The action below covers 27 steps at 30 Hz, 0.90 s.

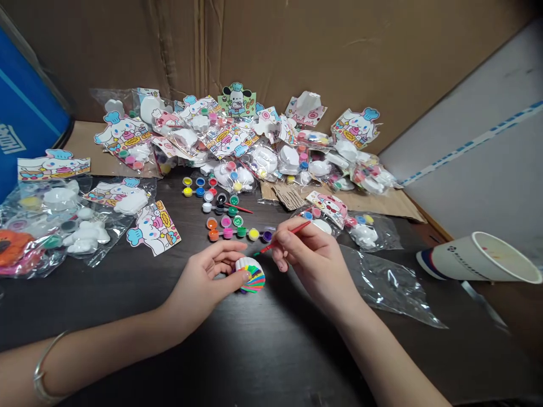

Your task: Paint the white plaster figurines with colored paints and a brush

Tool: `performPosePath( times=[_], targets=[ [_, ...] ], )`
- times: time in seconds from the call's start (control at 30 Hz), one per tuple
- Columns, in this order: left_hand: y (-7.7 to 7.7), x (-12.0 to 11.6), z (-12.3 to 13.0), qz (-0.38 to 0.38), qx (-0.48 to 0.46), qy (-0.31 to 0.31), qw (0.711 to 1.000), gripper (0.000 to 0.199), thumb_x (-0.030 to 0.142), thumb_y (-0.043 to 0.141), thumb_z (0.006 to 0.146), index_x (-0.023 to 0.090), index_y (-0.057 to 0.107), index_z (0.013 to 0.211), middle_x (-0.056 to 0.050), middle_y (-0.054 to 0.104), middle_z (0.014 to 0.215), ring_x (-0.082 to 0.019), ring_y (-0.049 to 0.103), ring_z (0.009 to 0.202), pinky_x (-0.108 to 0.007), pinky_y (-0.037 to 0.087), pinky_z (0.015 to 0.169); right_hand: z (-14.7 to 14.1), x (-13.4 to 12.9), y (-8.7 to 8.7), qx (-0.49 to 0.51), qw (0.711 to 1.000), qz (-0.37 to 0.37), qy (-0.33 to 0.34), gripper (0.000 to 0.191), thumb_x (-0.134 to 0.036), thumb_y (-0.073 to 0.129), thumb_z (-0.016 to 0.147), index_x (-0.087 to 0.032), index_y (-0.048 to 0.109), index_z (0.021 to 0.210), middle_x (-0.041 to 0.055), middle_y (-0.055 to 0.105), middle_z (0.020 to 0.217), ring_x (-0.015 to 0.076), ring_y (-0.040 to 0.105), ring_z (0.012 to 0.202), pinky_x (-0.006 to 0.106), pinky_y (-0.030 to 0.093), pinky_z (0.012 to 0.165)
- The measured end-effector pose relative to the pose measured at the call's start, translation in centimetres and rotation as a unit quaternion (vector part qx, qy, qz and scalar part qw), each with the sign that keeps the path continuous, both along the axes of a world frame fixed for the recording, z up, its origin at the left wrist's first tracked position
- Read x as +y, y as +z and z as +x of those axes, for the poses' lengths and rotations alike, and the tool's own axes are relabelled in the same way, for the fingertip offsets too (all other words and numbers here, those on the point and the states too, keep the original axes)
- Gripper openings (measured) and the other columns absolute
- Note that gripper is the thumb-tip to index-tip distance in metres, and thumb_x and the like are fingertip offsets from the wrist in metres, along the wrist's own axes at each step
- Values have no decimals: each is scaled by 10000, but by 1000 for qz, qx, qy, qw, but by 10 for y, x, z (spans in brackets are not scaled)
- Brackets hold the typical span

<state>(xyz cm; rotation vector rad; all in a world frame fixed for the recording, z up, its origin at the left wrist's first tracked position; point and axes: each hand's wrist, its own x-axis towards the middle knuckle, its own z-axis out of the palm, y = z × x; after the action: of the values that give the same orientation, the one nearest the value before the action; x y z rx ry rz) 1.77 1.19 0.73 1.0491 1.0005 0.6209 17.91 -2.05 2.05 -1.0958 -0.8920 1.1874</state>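
Between thumb and fingers, my left hand grips a small white ridged figurine, shaped somewhat like a shell. Stripes of green, yellow, red, blue and purple cover part of it, while its upper left is white. A thin red paintbrush is pinched in my right hand. Green paint colours the brush tip, which points left, just above the figurine and apart from it. Behind both hands stand open paint pots in joined strips, with several colours. A second red paintbrush lies across the middle strip.
Many bagged white figurines with cartoon cards are heaped at the back, against a cardboard wall. More bags lie at left. On the right are a clear plastic bag and a paper cup holding cloudy liquid.
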Motion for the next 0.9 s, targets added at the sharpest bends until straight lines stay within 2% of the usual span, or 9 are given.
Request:
performPosePath(
  times=[0.13,0.43,0.63,0.9],
  targets=[
    [2,0,1,4,14,1,1000,411,219,717,540,156,614,932,0,673,768,-171,624,819,-309,499,796,-2,-2,4,-14,1000,-15,17,310,-396,767,682,-163,567,639,-42,560,462,51,466,367,161,388,388],
    [1,-4,0,60,32,-14,998,375,200,681,560,186,605,927,10,709,778,-177,651,830,-317,487,829,-8,0,3,-40,998,-50,-8,398,-449,808,596,-148,549,564,-39,529,407,40,410,318,154,323,325],
    [-1,-4,-2,85,41,-26,995,384,194,673,584,200,607,962,10,733,816,-175,665,865,-308,480,862,-7,-1,3,-46,996,-72,8,393,-454,776,625,-154,531,560,-43,511,384,37,384,308,151,272,316],
    [-3,-5,-1,114,38,-51,991,366,157,637,635,216,608,994,21,741,844,-153,670,858,-277,488,827,-5,0,3,-56,995,-77,29,388,-460,754,645,-159,523,566,-52,493,383,32,366,318,154,253,327]
  ],
)
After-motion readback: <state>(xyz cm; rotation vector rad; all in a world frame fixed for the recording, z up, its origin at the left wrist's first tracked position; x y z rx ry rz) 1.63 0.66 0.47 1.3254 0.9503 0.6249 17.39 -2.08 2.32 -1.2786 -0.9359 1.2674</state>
